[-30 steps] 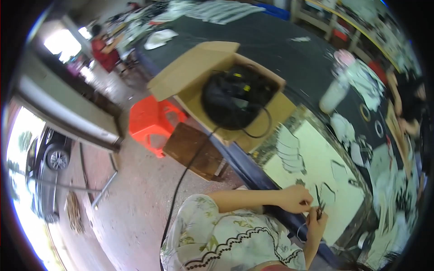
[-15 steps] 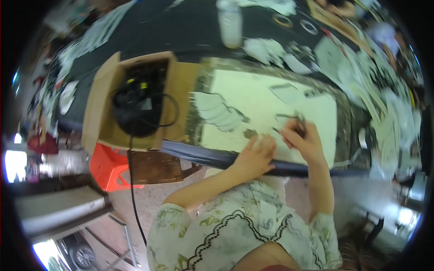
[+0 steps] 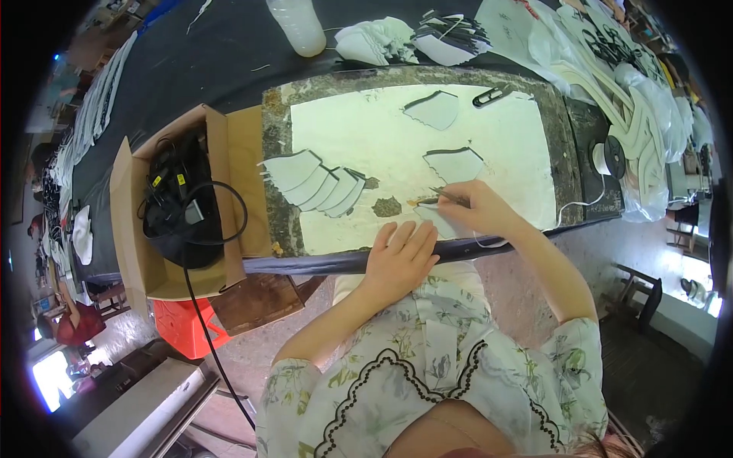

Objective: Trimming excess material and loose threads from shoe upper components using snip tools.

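My right hand (image 3: 481,208) is closed in a pinch round a slim dark tool (image 3: 452,197), its kind unclear. Under its fingers lies a white cut piece (image 3: 447,226), partly hidden. My left hand (image 3: 401,256) rests flat at the near edge of a white work sheet (image 3: 343,114), fingers stretched out and holding nothing. Beyond the right hand is a white piece with a dark edge (image 3: 456,166); a similar piece (image 3: 435,111) lies farther off. To the left, several such pieces overlap in a fanned row (image 3: 317,183). A ragged brown patch (image 3: 387,206) shows between row and hands.
An open cardboard box (image 3: 127,221) with black cables stands at the left. A small black oblong tool (image 3: 492,95) lies on the sheet's far side. At the right is a white thread spool (image 3: 608,158). Behind stand a cloudy bottle (image 3: 298,27) and white bundles (image 3: 374,40).
The view has shifted, and the piece beyond my right hand now shows fully. My left hand lies flatter, its fingers straighter. The right hand keeps its pinch, turned lower over the near piece.
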The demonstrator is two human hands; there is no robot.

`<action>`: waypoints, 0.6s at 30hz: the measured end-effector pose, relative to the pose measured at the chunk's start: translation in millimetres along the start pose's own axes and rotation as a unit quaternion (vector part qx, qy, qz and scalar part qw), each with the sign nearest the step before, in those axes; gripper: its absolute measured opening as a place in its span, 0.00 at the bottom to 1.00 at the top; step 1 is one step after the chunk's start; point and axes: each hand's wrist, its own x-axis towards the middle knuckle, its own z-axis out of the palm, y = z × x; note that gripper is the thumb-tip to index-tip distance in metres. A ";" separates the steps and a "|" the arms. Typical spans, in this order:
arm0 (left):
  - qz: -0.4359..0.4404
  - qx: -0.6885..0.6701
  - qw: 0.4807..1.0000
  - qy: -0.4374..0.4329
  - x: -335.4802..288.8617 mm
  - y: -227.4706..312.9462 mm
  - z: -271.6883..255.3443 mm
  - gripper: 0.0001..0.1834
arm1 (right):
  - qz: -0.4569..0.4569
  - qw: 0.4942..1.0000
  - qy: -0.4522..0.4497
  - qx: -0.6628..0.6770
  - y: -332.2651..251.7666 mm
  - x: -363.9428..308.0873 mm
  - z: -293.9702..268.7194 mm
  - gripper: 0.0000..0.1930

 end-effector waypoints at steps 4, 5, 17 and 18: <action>0.000 0.003 1.000 -0.002 0.3 -3.6 3.6 0.22 | -0.057 0.984 -0.066 -0.154 -4.9 25.9 -8.7 0.09; 0.004 0.005 1.000 0.002 0.6 -4.0 3.8 0.22 | -0.117 0.967 -0.094 -0.204 -5.1 31.7 -7.4 0.08; -0.042 -0.022 0.997 0.063 1.6 -11.7 -2.8 0.20 | 0.042 0.976 -0.180 -0.117 -21.9 40.1 -8.4 0.08; -0.039 -0.024 0.997 0.063 2.5 -12.9 -2.9 0.20 | 0.043 0.976 -0.177 -0.117 -22.0 41.3 -7.3 0.08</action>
